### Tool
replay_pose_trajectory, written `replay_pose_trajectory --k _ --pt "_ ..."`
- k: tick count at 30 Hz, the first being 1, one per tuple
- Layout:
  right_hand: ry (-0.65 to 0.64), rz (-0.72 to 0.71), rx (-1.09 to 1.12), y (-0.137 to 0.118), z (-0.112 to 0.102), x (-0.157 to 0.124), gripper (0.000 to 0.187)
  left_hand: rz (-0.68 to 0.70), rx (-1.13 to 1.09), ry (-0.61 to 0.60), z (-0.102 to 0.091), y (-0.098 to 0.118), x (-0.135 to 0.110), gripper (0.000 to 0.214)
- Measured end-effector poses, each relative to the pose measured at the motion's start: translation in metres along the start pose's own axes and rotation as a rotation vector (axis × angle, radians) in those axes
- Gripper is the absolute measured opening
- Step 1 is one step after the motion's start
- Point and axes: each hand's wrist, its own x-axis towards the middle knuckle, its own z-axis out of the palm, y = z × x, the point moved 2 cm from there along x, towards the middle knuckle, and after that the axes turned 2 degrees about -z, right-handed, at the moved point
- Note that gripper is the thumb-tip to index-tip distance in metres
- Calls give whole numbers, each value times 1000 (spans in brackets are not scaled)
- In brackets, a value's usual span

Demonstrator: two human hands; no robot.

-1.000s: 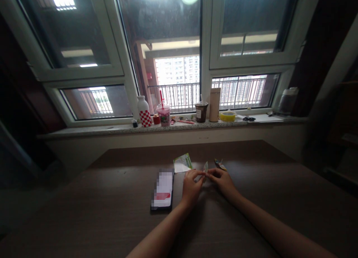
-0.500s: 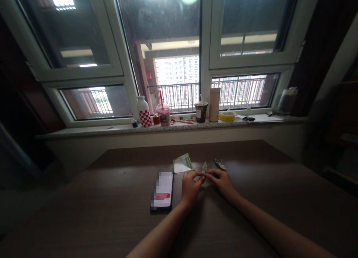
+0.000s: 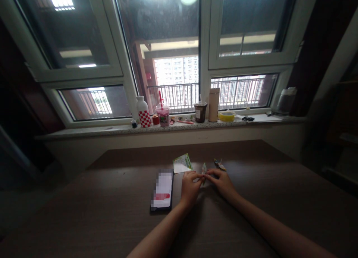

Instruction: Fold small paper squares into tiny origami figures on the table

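Between the fingertips of both hands stands a small folded piece of patterned paper (image 3: 204,168), pale with green and yellow marks. My left hand (image 3: 191,183) pinches it from the left, with finger and thumb closed on its lower part. From the right, my right hand (image 3: 220,181) grips the same piece with thumb and forefinger. Just beyond the right hand lies another small folded patterned paper (image 3: 220,164). A flat green-and-white paper sheet (image 3: 182,164) rests behind my left hand. Fingers partly hide the held piece, so its exact folds are unclear.
A phone (image 3: 162,191) with a lit screen lies left of my left hand on the brown table (image 3: 112,228). Along the windowsill (image 3: 179,126) stand a checked bottle (image 3: 144,114), a pink cup (image 3: 163,114), a dark drink cup (image 3: 200,112), a flask (image 3: 214,105), yellow tape (image 3: 226,117) and scissors (image 3: 248,119).
Both hands keep their pinch on the folded paper, with only slight finger movement. The view has shifted very slightly; the other things lie as before.
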Motion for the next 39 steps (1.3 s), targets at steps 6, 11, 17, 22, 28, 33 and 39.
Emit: replay_pose_trajectory --k 6,11,17,22,28,33,39 --pt "1 -26 -33 -2 0 -1 32 -1 40 -10 0 1 -1 8" --pt "2 -40 -49 -4 0 -1 32 -8 58 -2 2 -2 -1 6" --pt "-5 -40 -48 -5 -1 -1 33 -20 8 -24 1 -1 0 9" --pt "3 -35 -39 -5 0 -1 33 -46 11 -18 0 0 2 11" --pt "-2 -37 -45 -6 0 -1 33 -38 42 2 -1 2 0 8" --pt "2 -33 -45 -5 0 -1 34 -27 55 -13 -1 2 1 10" --pt "-41 -34 -35 -5 0 0 33 -45 -4 -12 -2 1 3 11"
